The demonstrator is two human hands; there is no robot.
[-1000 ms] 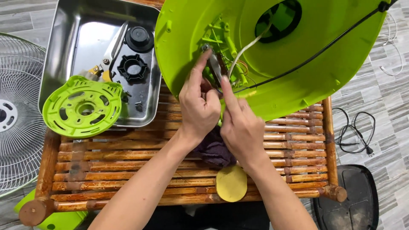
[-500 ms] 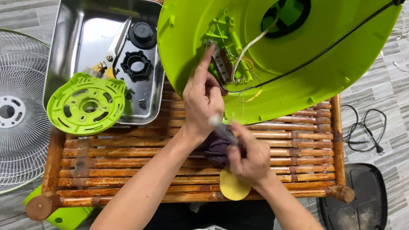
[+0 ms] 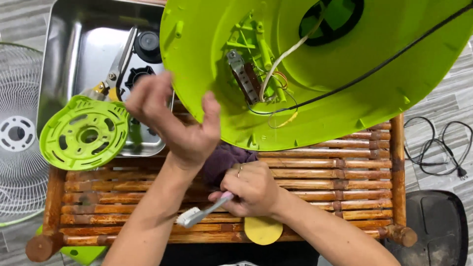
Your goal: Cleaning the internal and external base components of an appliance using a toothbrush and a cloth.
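Now left hand (image 3: 172,120) off green base (image 3: 315,74), right hand (image 3: 253,189) gripping toothbrush (image 3: 199,213)

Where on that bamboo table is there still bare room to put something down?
The slats right of the right hand, below the green fan base, lie bare. The left is crowded: metal tray, green disc, left hand, purple cloth.

Fan base: large lime-green plastic shell (image 3: 345,88), smooth, slightly glossy.
Tray: rectangular steel tray (image 3: 64,59), brushed, shiny.
Bench: slatted brown bamboo bench (image 3: 335,182), varnished, worn.
Brush: white-bristled plastic toothbrush (image 3: 197,214), matt.
Cloth: dark purple rag (image 3: 224,160), soft.
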